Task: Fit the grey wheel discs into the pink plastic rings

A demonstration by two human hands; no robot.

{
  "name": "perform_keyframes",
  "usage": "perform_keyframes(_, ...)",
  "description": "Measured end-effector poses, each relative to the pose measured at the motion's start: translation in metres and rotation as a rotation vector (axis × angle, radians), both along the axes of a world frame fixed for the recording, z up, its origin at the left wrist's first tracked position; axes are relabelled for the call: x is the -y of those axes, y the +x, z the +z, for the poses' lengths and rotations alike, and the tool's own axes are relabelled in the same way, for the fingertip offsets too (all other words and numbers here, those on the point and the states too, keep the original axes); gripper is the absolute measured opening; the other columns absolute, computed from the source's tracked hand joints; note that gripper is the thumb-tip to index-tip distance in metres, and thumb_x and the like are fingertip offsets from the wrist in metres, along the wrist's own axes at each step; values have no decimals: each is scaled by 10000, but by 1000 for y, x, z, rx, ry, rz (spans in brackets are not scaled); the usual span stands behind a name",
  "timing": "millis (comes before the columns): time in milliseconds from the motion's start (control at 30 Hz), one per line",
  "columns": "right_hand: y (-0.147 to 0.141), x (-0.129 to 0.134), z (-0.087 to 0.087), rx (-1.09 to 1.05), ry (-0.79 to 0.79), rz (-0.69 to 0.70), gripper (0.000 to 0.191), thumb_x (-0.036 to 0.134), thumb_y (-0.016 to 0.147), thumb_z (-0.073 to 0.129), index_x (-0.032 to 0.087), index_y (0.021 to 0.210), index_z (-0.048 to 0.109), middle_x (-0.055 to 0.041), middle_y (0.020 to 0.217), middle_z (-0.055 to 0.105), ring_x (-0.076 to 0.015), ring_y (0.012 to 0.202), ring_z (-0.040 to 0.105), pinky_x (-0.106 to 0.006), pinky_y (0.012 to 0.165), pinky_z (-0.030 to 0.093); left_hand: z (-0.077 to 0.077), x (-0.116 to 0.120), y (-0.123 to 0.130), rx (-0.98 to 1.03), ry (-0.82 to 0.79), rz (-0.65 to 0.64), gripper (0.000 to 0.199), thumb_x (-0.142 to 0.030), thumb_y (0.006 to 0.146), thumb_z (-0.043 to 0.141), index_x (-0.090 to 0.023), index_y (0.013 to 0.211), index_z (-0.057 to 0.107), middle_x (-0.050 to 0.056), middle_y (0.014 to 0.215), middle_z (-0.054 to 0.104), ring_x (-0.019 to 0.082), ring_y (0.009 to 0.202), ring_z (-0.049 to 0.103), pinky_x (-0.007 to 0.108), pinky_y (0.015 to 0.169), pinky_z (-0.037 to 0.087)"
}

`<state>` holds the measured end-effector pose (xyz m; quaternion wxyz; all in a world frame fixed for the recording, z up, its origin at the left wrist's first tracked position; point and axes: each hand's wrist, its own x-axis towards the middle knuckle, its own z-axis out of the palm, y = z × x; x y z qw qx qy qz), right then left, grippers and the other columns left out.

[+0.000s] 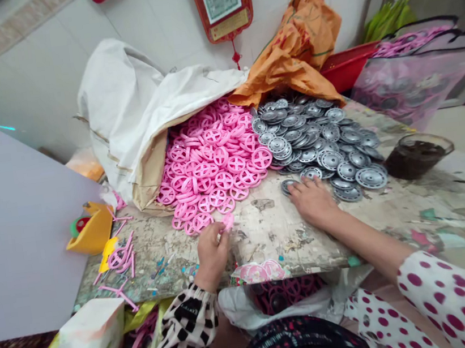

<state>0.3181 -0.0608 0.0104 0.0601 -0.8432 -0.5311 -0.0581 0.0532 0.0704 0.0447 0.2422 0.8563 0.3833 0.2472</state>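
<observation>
Pinched in the fingers of my left hand point(212, 251) is a pink plastic wheel point(227, 222), just off the front of a heap of pink wheels point(218, 167) with crossed spokes. This heap spills from the mouth of a white sack point(134, 112). My right hand point(314, 204) lies at the front edge of a pile of round grey discs point(329, 158), its fingers stretched out onto the discs there. One grey disc point(288, 186) is at its fingertips. An orange bag point(297, 45) lies behind the grey pile.
A glass of dark liquid point(419, 156) stands right of the discs on the worn table point(266, 238). Pink sticks point(122, 291) and a yellow piece point(94, 232) lie left. Below the front edge, a white bag point(237, 310) holds pink and dark parts.
</observation>
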Motion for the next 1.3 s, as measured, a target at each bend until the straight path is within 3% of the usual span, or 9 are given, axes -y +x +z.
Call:
perform_keyframes(100,-21,12,1,-6,43,82,399,253,947,317,133,1210,592,-123,1135,654,-268,1036,542,-440,1032,199,0,20,14,408,-629,51,183,-349,751,645,-173,785,610,-4,709,619,116,667,577,237,653,463)
perform_keyframes(200,-31,23,8,-75,76,97,341,300,934,389,185,1128,644,-93,1041,688,-244,938,577,-415,970,265,2,37,29,621,-1144,134,255,-300,667,739,-165,811,580,-9,697,629,104,605,602,218,592,490)
perform_keyframes(367,-11,25,15,-255,168,76,279,332,901,456,222,1011,688,-62,938,709,-209,860,611,-322,782,382,6,55,44,727,-1494,199,169,-178,746,681,-145,867,568,31,727,662,123,641,650,208,589,528)
perform_keyframes(500,-8,23,22,-304,518,-64,313,298,914,399,156,1014,659,-100,941,684,-219,865,606,-319,757,420,4,62,50,761,-1561,252,143,-147,783,635,-131,916,582,52,770,677,143,692,667,226,631,549)
perform_keyframes(633,-45,22,32,-509,821,-49,249,308,915,425,176,963,629,-71,894,646,-193,853,590,-300,769,444,0,68,55,801,-1598,249,117,-141,799,612,-132,911,581,50,793,676,140,710,662,250,666,555)
perform_keyframes(867,-104,25,16,-557,734,78,229,301,903,446,177,974,624,-94,936,520,-224,930,523,-370,834,440,2,84,57,804,-1535,114,277,-149,703,707,-164,934,555,20,817,666,118,663,642,247,644,543)
perform_keyframes(1033,-100,34,23,-790,672,79,300,356,873,495,186,1110,561,-88,1007,573,-210,927,549,-337,802,452,6,85,53,766,-1435,70,372,-188,614,769,-164,904,539,9,805,654,120,650,632,243,606,530)
perform_keyframes(1167,-97,36,31,-1032,486,74,194,329,846,496,217,976,586,-19,863,642,-173,786,580,-280,703,445,5,87,53,719,-1362,59,367,-200,569,772,-164,826,513,-18,703,624,108,585,600,219,551,496)
perform_keyframes(1300,-102,36,26,-1083,508,3,149,309,815,502,211,891,585,4,776,631,-156,708,563,-255,639,423,4,89,49,639,-1280,70,357,-234,546,765,-172,768,493,-46,626,584,91,524,558,207,520,462)
